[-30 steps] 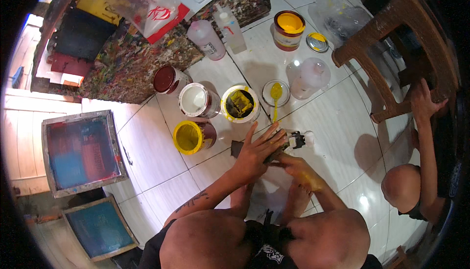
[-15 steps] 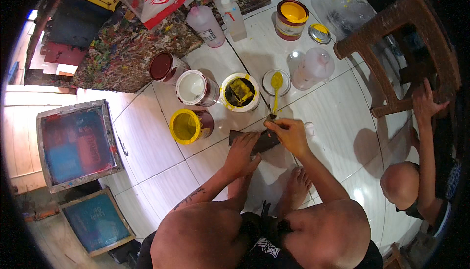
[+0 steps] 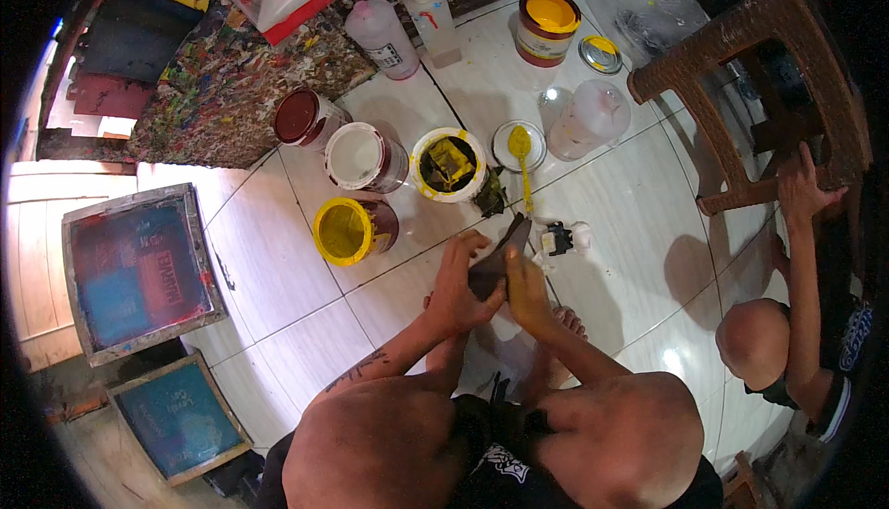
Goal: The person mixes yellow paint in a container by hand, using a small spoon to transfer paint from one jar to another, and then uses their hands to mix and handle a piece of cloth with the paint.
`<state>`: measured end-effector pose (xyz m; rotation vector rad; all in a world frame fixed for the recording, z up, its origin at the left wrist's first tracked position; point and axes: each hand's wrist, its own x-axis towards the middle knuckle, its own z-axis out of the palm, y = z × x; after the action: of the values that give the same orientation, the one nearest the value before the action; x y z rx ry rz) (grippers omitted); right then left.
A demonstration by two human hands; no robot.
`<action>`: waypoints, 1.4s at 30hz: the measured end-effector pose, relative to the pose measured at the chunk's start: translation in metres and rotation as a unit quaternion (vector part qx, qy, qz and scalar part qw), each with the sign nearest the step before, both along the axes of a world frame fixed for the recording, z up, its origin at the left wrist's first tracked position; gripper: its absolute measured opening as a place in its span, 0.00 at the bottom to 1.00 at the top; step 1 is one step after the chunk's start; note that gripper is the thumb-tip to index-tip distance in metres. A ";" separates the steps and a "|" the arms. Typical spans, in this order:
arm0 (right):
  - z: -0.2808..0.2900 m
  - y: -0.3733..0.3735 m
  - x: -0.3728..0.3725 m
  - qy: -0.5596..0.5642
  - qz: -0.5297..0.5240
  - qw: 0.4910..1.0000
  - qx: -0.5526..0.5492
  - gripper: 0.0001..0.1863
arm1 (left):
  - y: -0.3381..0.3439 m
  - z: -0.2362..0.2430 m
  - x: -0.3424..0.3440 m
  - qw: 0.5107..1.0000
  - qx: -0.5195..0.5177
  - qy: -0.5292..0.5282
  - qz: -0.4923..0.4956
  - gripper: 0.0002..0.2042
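A dark grey-brown flat strip (image 3: 494,273) is raised and tilted between my hands above the floor; its exact kind is not clear. My left hand (image 3: 456,282) grips its left side, fingers curled and thumb along the lower edge. My right hand (image 3: 528,289) closes on its right side, partly covering it. Ahead is a white-rimmed can (image 3: 425,164) with dark, yellow-smeared contents. Beside it lies a crumpled dark scrap (image 3: 492,196). A yellow-coated spoon (image 3: 521,150) rests on a round lid (image 3: 505,162). Right of my hands is a small black-and-white object (image 3: 558,239).
Left stand a yellow-rimmed can (image 3: 319,234), a white-topped can (image 3: 356,159) and a dark red can (image 3: 301,118). Plastic bottles (image 3: 593,120) and an orange-yellow paint can (image 3: 546,29) stand farther off. Framed screens (image 3: 139,277) lie left. At right, another person's hand (image 3: 807,189) touches a brown stool (image 3: 732,152).
The strip has risen off the floor and turned steeper. My right hand has moved from near the spoon handle onto the strip. The crumpled scrap now shows beside the can.
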<state>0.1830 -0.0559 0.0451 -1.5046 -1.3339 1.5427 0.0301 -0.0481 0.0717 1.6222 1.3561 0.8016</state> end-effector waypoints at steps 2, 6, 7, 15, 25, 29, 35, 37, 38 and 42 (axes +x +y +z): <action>-0.024 0.007 0.011 -0.004 -0.113 0.992 -0.061 0.19 | 0.012 0.005 0.006 0.998 0.065 0.016 -0.013 0.21; -0.019 0.027 0.009 0.096 -0.070 0.992 -0.033 0.17 | 0.013 -0.010 0.021 0.901 -0.331 -0.279 0.011 0.26; -0.014 0.033 0.007 0.033 -0.039 0.998 0.038 0.17 | 0.011 -0.018 0.027 0.831 -0.383 -0.401 0.050 0.27; 0.013 0.017 -0.023 0.059 0.020 0.972 0.225 0.24 | 0.033 -0.011 0.028 0.898 -0.197 -0.366 0.145 0.24; 0.017 0.039 0.013 0.271 -0.074 0.950 0.140 0.33 | 0.022 0.048 0.066 0.967 -0.171 -0.188 -0.008 0.32; 0.047 0.055 0.015 0.444 -0.160 0.880 0.045 0.30 | 0.025 0.019 0.059 0.985 0.104 0.059 -0.121 0.32; 0.029 0.063 0.031 0.319 -0.281 0.905 0.013 0.20 | 0.048 0.028 0.054 0.946 0.264 0.143 -0.120 0.20; 0.031 0.068 0.033 0.274 -0.321 0.905 -0.047 0.21 | 0.062 0.042 0.056 0.959 0.265 0.073 -0.074 0.24; 0.027 0.067 0.034 0.274 -0.320 0.906 -0.048 0.21 | 0.067 0.041 0.059 0.959 0.264 0.074 -0.073 0.24; 0.020 0.068 0.033 0.304 -0.249 0.912 -0.119 0.18 | 0.074 0.018 0.080 0.983 -0.012 -0.185 -0.012 0.31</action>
<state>0.2159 0.0124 0.0654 -1.2106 -0.3784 1.6604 0.1096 0.0254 0.0902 1.3852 1.0744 1.0105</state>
